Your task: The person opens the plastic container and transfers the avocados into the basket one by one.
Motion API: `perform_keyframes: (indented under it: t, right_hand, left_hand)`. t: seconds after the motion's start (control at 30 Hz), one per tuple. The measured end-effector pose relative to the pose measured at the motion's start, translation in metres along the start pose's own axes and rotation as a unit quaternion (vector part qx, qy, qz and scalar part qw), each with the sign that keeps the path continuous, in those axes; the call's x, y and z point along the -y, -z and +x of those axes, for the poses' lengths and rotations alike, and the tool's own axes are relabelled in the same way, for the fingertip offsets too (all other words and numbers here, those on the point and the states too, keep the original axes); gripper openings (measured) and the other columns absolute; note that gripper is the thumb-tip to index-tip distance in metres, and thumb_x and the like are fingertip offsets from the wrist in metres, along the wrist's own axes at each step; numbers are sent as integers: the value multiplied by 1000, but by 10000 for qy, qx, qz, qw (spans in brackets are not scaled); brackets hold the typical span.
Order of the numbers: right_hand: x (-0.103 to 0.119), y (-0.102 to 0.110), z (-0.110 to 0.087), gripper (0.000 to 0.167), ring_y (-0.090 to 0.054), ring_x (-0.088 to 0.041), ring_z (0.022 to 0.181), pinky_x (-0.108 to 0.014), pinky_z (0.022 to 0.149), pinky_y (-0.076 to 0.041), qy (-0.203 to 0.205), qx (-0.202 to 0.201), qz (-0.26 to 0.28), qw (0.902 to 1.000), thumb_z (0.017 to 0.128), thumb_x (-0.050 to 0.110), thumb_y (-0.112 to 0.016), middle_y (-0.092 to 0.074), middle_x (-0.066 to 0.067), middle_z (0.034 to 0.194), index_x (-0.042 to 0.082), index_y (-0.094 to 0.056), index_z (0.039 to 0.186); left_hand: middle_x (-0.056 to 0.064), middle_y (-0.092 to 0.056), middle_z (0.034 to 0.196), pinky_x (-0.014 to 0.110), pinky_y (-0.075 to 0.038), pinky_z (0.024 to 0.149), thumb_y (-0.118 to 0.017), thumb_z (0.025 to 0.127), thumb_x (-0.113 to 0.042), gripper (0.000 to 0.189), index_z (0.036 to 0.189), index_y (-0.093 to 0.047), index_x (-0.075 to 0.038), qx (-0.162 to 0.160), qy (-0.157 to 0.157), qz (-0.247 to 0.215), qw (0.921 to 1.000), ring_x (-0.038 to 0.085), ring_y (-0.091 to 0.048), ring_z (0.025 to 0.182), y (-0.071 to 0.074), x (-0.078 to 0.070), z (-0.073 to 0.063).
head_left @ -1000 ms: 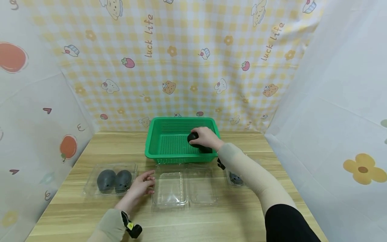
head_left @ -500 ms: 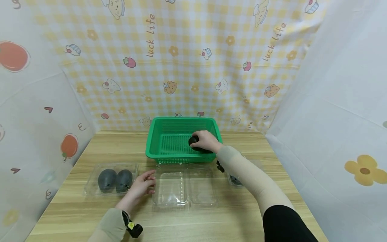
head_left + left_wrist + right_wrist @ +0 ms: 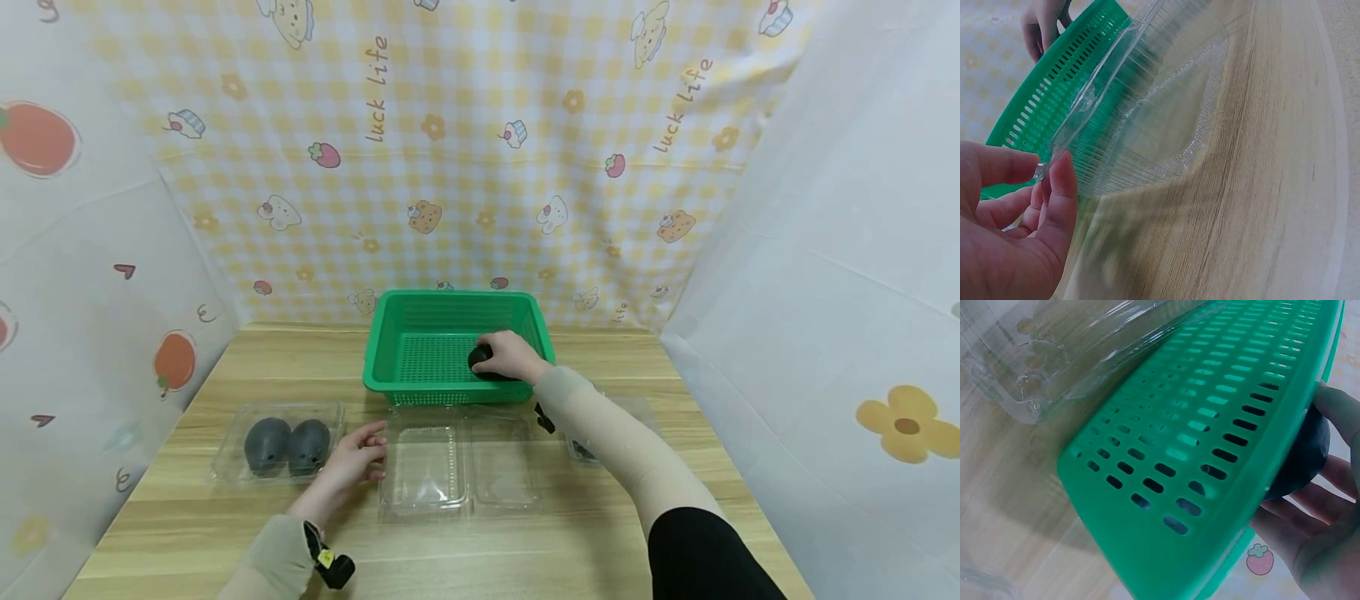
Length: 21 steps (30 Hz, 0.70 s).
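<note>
Looking black and rounded, an object [image 3: 1305,457] fills the right hand [image 3: 513,356].

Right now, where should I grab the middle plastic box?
I'd pinch the middle plastic box by its thin left rim, coming from the left, as the left hand does: that edge is raised above the table, so thumb and finger should fit.

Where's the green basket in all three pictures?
Head: the green basket sits mid-picture, toward the table's back.
Left wrist: upper left, slanted, partly behind the clear box.
Right wrist: big, from bottom middle to top right.
Shared landmark: the right hand, at the basket every time.
</note>
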State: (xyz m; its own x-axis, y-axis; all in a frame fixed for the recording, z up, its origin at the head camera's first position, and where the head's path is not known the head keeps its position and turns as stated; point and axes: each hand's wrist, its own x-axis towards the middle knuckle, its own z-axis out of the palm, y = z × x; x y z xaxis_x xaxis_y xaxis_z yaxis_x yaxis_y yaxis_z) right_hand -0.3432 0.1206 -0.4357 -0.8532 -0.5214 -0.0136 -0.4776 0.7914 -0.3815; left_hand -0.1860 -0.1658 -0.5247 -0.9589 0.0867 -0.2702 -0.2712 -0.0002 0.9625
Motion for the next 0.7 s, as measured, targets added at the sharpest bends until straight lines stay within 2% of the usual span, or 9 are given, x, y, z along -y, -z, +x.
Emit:
perform_keyframes:
  t: [0.7]
  right_hand:
    - [-11, -13, 5, 54, -61, -23, 97, -39, 79, -52, -107, 85, 91, 9999, 86, 34, -74, -64, -9, 119, 6, -61, 130]
  left_hand:
    - [16, -50, 107, 28, -54, 61, -49, 94, 6, 50, 143, -36, 7, -47, 53, 23, 10000, 20, -55, 82, -1, -2, -2]
